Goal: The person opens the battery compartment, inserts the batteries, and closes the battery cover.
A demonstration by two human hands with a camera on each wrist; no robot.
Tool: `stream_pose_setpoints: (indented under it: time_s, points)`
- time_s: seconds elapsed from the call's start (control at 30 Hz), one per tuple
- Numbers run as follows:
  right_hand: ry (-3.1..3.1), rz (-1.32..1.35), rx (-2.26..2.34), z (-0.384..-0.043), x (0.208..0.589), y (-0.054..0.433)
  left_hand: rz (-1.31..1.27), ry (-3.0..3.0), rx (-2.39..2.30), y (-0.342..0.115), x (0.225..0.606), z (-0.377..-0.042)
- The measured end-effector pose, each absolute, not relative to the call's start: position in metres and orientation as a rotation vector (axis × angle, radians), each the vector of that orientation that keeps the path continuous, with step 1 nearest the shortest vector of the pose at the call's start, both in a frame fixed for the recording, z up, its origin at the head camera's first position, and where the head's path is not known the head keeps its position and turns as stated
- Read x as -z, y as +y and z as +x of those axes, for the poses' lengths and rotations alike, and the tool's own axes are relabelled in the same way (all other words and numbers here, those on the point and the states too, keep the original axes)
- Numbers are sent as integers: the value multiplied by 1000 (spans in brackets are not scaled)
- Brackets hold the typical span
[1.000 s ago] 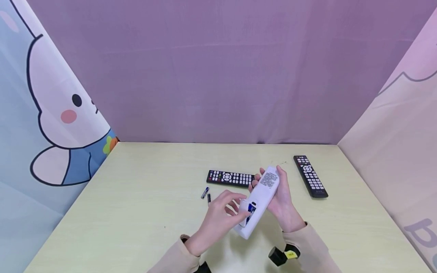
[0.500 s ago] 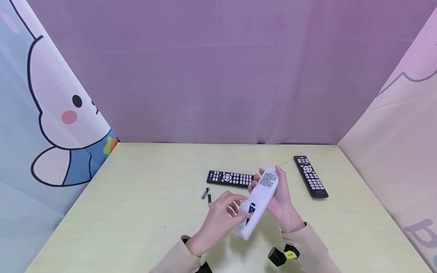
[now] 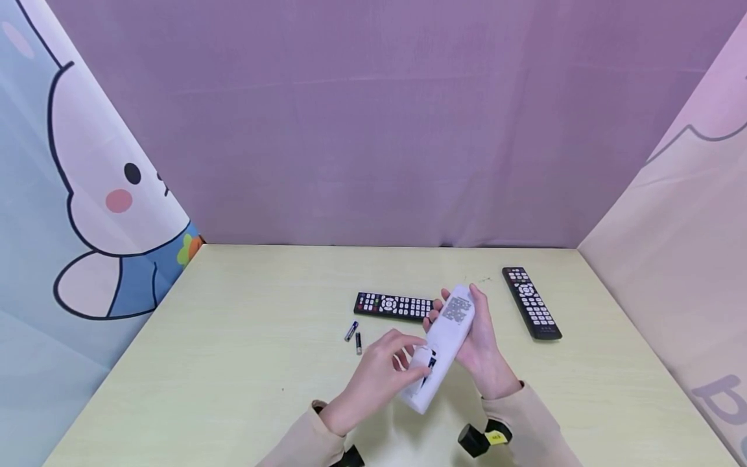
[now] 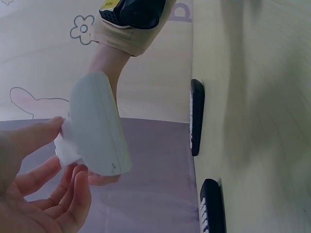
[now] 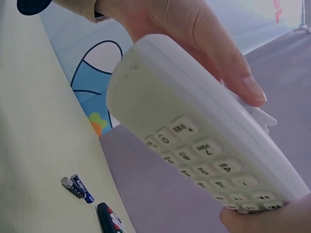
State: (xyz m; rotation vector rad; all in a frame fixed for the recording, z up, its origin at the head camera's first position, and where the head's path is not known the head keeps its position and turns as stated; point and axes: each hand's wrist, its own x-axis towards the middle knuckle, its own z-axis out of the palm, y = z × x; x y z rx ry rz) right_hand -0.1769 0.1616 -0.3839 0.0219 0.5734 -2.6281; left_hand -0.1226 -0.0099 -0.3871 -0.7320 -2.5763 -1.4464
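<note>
Over one pale table [image 3: 245, 363] | one left hand [image 3: 378, 368] pinching, one right hand [image 3: 482, 353] gripping | one white remote [image 3: 449, 338], held up in the right hand | two black remotes [image 3: 388, 304] [image 3: 532, 303] lying well apart | one white battery cover [image 4: 69, 147], in the left hand | two little batteries [image 3: 351, 331] [image 3: 358, 344] lying close together

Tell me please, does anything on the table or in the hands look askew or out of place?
Yes: the battery cover sits askew at the back of the white remote, pinched by the left hand, leaving the compartment partly open. Two batteries lie loose on the table near a black remote. I see no damage.
</note>
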Motion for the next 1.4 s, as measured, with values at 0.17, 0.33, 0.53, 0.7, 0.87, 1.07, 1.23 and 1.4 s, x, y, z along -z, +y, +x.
stream_pose_setpoints:
  time_s: [0.17, 0.33, 0.53, 0.7, 0.87, 1.07, 1.23, 1.4]
  points:
    - [575, -3, 2628, -177, 384, 161, -757, -2620, 1418, -11, 388, -125]
    - [578, -12, 2627, -177, 383, 160, -773, -2640, 1388, -12, 390, -127]
    - [588, -4, 2626, -176, 381, 160, -781, -2661, 1396, -12, 392, -127]
    - [597, 0, 2630, -175, 379, 160, -782, -2670, 1476, -11, 396, -126]
    - [581, 2, 2632, -175, 377, 160, -793, -2652, 1521, -11, 400, -125]
    - [559, -3, 2638, -174, 376, 161, -801, -2606, 1513, -8, 403, -122]
    - [549, 3, 2640, -174, 375, 161, -786, -2591, 1527, -6, 404, -120]
    - [548, -17, 2639, -174, 375, 162, -770, -2562, 1528, -5, 406, -118]
